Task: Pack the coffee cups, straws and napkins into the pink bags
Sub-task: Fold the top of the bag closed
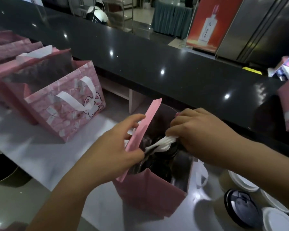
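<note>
two hands are at the pink bag (148,194): its wall is pinched by the left grip (117,147) while a napkin (163,144) clamped in the right grip (198,132) is pushed inside, release likely next.

Open pink bag (147,194) stands upright, white napkin (163,144) at its mouth.

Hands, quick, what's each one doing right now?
Left hand: fingers hold the near wall of the open pink bag.
Right hand: fingers pinch a white napkin over the bag's mouth.
</note>
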`<state>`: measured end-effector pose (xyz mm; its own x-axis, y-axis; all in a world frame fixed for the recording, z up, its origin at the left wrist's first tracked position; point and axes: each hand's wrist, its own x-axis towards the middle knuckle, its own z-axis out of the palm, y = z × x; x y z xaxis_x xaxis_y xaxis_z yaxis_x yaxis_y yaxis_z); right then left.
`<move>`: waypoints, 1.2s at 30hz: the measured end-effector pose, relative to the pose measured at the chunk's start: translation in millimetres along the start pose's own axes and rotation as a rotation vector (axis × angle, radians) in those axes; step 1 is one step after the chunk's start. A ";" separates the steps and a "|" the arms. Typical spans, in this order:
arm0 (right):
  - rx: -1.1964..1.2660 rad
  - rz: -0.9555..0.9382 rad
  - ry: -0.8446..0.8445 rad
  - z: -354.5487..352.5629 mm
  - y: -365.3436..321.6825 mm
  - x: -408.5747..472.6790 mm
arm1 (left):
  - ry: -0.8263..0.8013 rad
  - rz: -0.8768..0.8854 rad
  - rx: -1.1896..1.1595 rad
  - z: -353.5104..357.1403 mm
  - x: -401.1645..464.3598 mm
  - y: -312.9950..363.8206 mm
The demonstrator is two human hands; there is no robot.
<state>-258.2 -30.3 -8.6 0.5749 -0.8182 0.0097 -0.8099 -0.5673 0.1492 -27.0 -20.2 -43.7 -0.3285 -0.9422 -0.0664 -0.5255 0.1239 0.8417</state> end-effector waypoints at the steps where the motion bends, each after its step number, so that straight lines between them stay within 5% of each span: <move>1: -0.005 -0.017 -0.025 5.3 -2.0 5.5 | 0.001 0.009 -0.041 -4.3 3.9 -3.5; 11: 0.078 -0.035 -0.122 30.0 -20.8 59.4 | -0.054 0.051 -0.321 -27.8 40.0 -27.2; 21: 0.206 0.069 0.003 24.6 -3.1 52.1 | -0.192 0.130 -0.325 -46.7 60.8 -34.7; 29: 0.721 0.706 0.626 25.5 18.2 -24.8 | -0.520 0.156 -0.335 -56.1 78.6 -32.2; 32: 1.168 0.921 0.621 52.7 22.5 -42.2 | -0.584 0.150 -0.331 -54.1 85.0 -28.8; 36: 1.481 0.958 0.549 88.2 12.8 -56.2 | -0.507 0.168 -0.312 -50.6 80.4 -29.5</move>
<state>-311.2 0.2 -94.5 -0.3646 -0.9240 -0.1151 -0.0953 0.1600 -0.9825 1.8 -115.4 -46.8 -0.7592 -0.6429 -0.1013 -0.2054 0.0889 0.9746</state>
